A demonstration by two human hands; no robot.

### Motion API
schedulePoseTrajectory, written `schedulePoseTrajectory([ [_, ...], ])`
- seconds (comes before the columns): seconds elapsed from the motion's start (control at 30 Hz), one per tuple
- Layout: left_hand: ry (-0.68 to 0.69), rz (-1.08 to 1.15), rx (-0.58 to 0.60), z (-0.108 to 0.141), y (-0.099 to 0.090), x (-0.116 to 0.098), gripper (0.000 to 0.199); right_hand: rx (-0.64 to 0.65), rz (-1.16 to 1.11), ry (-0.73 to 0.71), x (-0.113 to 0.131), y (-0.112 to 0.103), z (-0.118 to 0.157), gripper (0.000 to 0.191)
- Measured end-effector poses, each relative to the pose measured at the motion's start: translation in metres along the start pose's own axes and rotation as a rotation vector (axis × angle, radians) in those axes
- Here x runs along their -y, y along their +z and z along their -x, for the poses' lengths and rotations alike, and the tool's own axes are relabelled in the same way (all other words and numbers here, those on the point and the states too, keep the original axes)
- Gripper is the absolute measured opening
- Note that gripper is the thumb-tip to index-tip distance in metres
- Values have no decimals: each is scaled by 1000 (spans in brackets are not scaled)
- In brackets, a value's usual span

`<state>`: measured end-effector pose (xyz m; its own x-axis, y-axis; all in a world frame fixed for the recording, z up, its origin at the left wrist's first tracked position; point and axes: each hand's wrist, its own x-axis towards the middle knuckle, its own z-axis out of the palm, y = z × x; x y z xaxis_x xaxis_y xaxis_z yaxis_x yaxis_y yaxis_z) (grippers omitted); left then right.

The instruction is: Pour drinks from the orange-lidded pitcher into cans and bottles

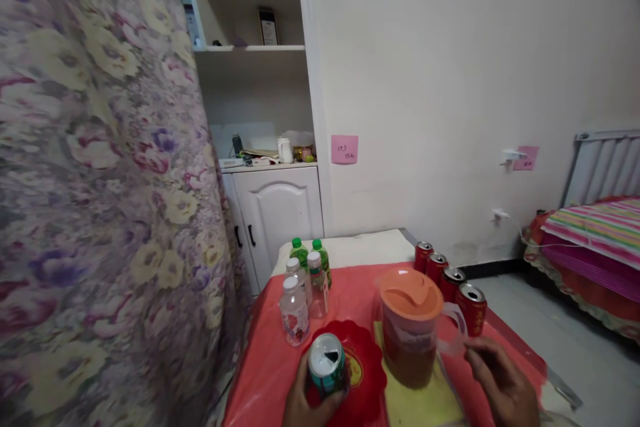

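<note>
My left hand (pixel 313 390) is wrapped round a teal drink can (pixel 327 363) with its top opened. The can is above a red scalloped plate (pixel 367 340) with a yellow mark in its middle. A clear plastic pitcher (pixel 411 347) with an orange lid holds a brownish liquid and stands on a yellow cloth (pixel 425 407). At the pitcher's handle, on its right side, my right hand (pixel 503 380) has its thumb and forefinger closed together. Part of that grip is hard to make out.
Clear bottles with white caps (pixel 295 312) and green-capped bottles (pixel 321 259) stand at the table's left. Several red cans (pixel 471 310) line the right side, close behind the pitcher. A floral curtain (pixel 125 213) hangs at left; a white cupboard (pixel 280 213) stands behind.
</note>
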<state>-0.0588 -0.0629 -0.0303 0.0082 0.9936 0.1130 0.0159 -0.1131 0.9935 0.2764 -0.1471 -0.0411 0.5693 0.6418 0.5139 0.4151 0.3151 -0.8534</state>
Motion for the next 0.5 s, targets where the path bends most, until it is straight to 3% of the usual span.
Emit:
schedulePoseTrajectory([
  [0.2, 58, 79, -33, -3, 6, -15, 90, -54, -26, 83, 4, 4, -39, 37],
  [0.37, 88, 93, 105, -24, 14, -34, 80, 22, -86, 97, 0, 16, -50, 38],
  [0.5, 129, 56, 202, -39, 14, -32, 75, 99, -189, 232, -16, 27, -46, 47],
])
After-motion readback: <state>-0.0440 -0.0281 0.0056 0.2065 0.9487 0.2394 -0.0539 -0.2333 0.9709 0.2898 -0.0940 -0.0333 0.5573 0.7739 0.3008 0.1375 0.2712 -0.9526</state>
